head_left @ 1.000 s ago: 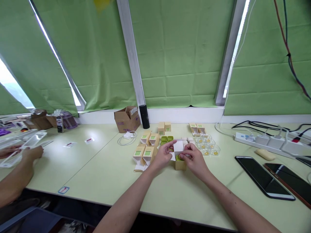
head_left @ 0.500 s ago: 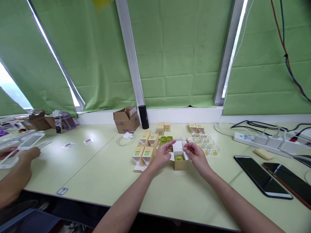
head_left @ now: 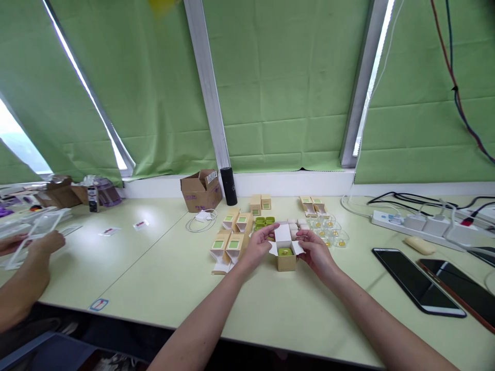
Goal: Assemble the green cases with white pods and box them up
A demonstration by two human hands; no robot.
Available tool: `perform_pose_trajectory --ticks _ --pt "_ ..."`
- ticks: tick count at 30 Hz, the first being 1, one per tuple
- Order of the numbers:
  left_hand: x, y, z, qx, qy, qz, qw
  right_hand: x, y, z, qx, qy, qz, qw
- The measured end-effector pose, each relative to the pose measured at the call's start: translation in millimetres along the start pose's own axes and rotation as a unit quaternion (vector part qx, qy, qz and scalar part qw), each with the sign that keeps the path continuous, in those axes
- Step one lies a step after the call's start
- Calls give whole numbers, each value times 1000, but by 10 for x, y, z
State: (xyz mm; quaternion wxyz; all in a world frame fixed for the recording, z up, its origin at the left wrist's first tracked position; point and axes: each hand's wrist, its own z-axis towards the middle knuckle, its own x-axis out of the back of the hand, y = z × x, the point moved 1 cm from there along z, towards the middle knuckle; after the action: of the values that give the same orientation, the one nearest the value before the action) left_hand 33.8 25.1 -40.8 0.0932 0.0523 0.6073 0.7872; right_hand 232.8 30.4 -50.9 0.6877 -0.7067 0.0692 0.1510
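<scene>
A small kraft box (head_left: 286, 264) stands on the table with its white flaps raised and a green item (head_left: 285, 252) inside. At its left side is my left hand (head_left: 259, 248), index finger stretched toward the back flap, fingertips by the left flap. My right hand (head_left: 315, 252) has thumb and fingers at the right flap. Flattened or folded cartons (head_left: 234, 242) with green labels lie left of the box. Behind it are green containers (head_left: 265, 221) and white pieces (head_left: 303, 226), partly hidden by the box and hands. Clear cups (head_left: 328, 232) with yellow bits lie to the right.
A cardboard box (head_left: 201, 191) and a black cylinder (head_left: 228, 186) stand at the back. Two phones (head_left: 419, 281) and a power strip (head_left: 417, 229) lie at the right. Another person's hand (head_left: 46, 245) holds clear plastic at the far left.
My right hand has come down slightly, from the back flap to the right flap. The other person's hands and the plastic have shifted a little.
</scene>
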Motion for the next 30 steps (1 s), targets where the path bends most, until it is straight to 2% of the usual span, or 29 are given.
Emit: perform_pose_trajectory --ticks 7,14,23,30 --pt "7 -30 32 9 6 -71 997 -11 -40 -30 -26 8 45 999" --pt "16 -65 52 1 0 -46 999 -2 -25 -10 -43 9 79 996" --pt "-48 56 -25 -23 -6 -21 1000 7 -18 -2 -48 6 95 994" --pt "-88 66 -35 -14 0 -7 1000 12 -14 -1 -55 6 101 993"
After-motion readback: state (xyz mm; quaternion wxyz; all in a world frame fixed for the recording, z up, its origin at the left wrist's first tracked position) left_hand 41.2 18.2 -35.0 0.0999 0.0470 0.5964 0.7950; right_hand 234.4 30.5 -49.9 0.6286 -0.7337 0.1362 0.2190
